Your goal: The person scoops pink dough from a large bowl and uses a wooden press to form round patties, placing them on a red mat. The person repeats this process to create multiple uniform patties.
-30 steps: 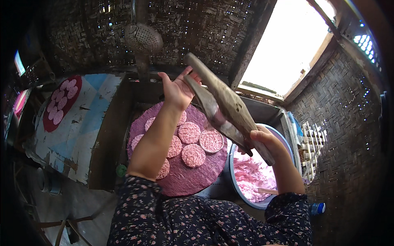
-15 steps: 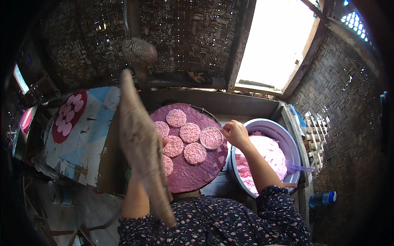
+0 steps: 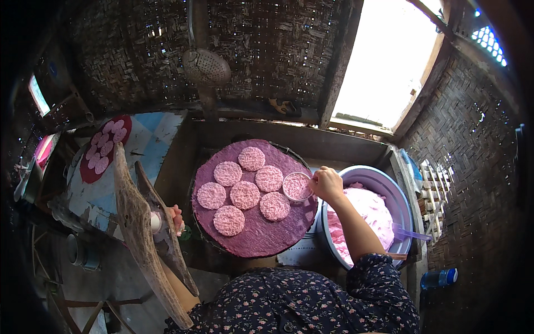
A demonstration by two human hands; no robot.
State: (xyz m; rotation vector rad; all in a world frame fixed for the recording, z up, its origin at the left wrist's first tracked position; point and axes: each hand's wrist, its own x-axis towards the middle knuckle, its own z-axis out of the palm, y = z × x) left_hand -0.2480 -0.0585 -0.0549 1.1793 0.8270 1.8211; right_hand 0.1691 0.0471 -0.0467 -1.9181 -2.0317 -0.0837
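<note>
Slanting down the person's left side, the two-barred wooden tool [image 3: 135, 222] has its long axis running from a far end, above and left of the grip, to a near end below it beside the sleeve [image 3: 189, 318]. Its thicker bar lies left of the grip; the thinner one runs next to it, close against the fingers, with a pale round piece [image 3: 156, 222] in the gap just left of them. The left hand [image 3: 177, 219] appears closed around the tool, though only bent fingers show past the thinner bar and the palm is hidden; its forearm rises from the lower edge and passes behind the bars.

Directly left of the other grip, the thin ring [image 3: 298, 199] lies flat around one pink strand disc, its opening facing up. The right hand [image 3: 327, 183] has its back upward and fingers bent, thumb and fingertips pinching the ring's right rim. That forearm angles up and leftward, over the blue tub [image 3: 401, 201] of pink dough [image 3: 367, 214], which sits below and right of the grip. Left of the ring, seven more pink discs [image 3: 245, 195] lie on the round purple tray [image 3: 261, 236].
</note>
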